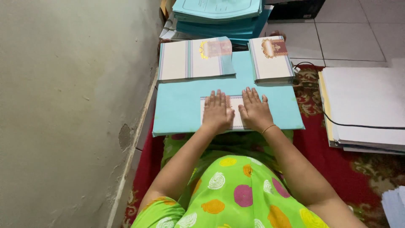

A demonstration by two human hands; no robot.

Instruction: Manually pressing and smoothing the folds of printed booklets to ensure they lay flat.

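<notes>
Both hands lie flat, palms down and fingers spread, gripping nothing. The left hand and the right hand press side by side on a small white paper card with a patterned border, which is largely hidden beneath them. The card rests on a broad light-blue paper sheet spread under the hands. Beyond the left hand's fingertips sits a stack of open white cards with gold ornament and striped edges; beyond the right hand's fingertips, a narrower stack of the same cards. Farther out lies a pile of teal folders. Out past the right hand's outer side, a heap of white paper sheets rests on a red patterned carpet, with a black cable running across it.
</notes>
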